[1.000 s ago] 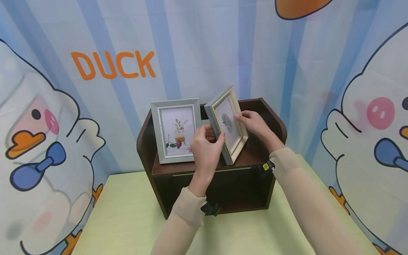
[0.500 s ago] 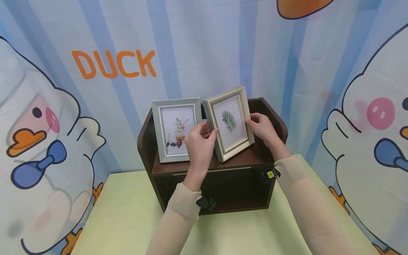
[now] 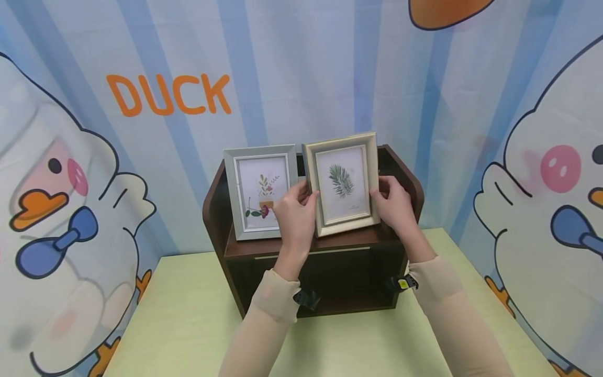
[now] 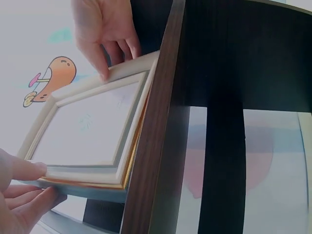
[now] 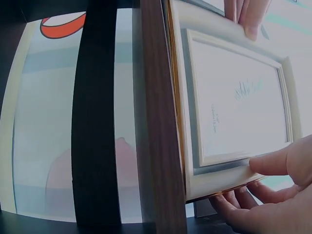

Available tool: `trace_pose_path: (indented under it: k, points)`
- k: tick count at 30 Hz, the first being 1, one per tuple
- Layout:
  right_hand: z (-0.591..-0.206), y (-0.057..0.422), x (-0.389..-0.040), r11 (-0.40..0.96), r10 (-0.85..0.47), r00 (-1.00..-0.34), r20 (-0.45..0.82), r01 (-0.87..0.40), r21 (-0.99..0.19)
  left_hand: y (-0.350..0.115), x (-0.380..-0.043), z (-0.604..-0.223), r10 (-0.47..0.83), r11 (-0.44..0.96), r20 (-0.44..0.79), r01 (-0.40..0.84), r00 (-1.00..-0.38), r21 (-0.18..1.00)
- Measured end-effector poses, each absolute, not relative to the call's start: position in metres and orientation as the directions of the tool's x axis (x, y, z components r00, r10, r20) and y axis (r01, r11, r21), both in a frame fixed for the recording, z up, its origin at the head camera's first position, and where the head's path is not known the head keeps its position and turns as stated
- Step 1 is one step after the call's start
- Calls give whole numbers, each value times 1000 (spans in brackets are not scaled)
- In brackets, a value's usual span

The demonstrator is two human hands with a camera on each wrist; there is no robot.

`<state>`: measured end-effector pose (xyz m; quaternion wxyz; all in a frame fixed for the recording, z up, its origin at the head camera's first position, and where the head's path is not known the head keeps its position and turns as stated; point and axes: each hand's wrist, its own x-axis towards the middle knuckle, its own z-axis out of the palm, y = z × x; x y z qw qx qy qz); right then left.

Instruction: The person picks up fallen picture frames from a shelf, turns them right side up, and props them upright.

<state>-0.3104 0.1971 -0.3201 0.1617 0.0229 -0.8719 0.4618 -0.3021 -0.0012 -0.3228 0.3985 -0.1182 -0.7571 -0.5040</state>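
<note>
A cream picture frame [image 3: 348, 227] with a green leaf print stands on the upper shelf of a dark brown rack [image 3: 264, 249], leaning slightly to one side. My left hand [image 3: 297, 220] pinches its left edge, thumb on the front and fingers behind. On the opposite edge, my right hand [image 3: 394, 203] grips it the same way. Both wrist views show the frame's lower edge close to the shelf board. To the left stands a grey-green picture frame [image 3: 239, 209] with a potted plant print, partly covered by my left hand.
The rack rests on a pale yellow-green table [image 3: 188, 314]. Its raised side panels [image 3: 401, 180] flank the upper shelf, and a lower compartment [image 3: 348, 277] opens below. Behind hangs a blue striped curtain [image 3: 301, 63] with duck drawings.
The cream picture frame has turned from an angled position to face forward, its right side swinging right. My right hand has moved right and down with it; my left hand shifted slightly left.
</note>
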Motion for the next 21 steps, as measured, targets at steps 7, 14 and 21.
trace_pose_path:
  k: [7,14,21]
  points:
    - [-324,195,-303,582,155,-925,346,-197,-789,5,-307,-324,-210,545,762,574,-613,611]
    - [-327,195,-301,594,160,-912,377,-216,-775,4,-306,-330,-198,572,801,597,-565,562]
    - [-333,206,-268,620,64,-869,490,-351,-702,-27,-277,-342,-174,621,891,656,-420,430]
